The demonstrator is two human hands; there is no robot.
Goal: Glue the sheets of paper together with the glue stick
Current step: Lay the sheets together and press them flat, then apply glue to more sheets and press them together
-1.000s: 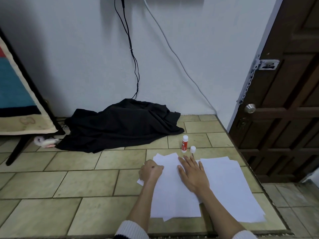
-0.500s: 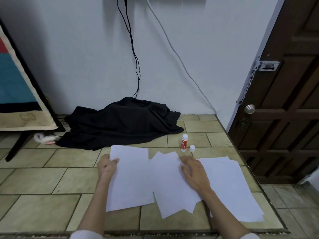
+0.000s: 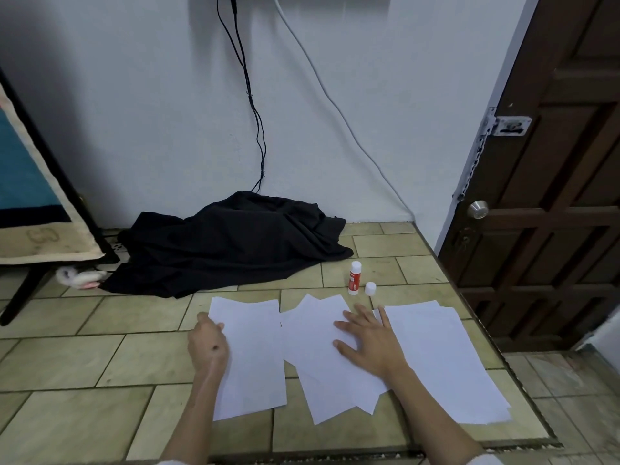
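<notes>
Our left hand (image 3: 208, 347) lies at the left edge of a single sheet (image 3: 250, 357), its fingers curled onto that edge; whether they pinch the paper or only rest on it, we cannot tell. This sheet lies flat on the tiled surface (image 3: 100, 364), with its long axis running away from us, almost straight.

Our right hand (image 3: 367, 340) is flat and relaxed, with the fingers spread, and it presses on the middle pile (image 3: 322, 360). The sheets of this pile are fanned out, so their corners point in different directions, and the long axis leans a little to the left at the far end. The left edge of the pile touches or slightly overlaps the single sheet.

To the right of this hand lies a third pile (image 3: 446, 364), with the long axis running away from us and turned so that the near end goes to the right.

Just beyond the piles the glue stick (image 3: 354, 277) stands upright, with its long axis vertical. Its cap (image 3: 370, 288) stands just beside it on the right, apart from the tube.

Farther back a black cloth (image 3: 231, 243) lies in a heap against the wall. At the right is a brown door (image 3: 553, 196).
</notes>
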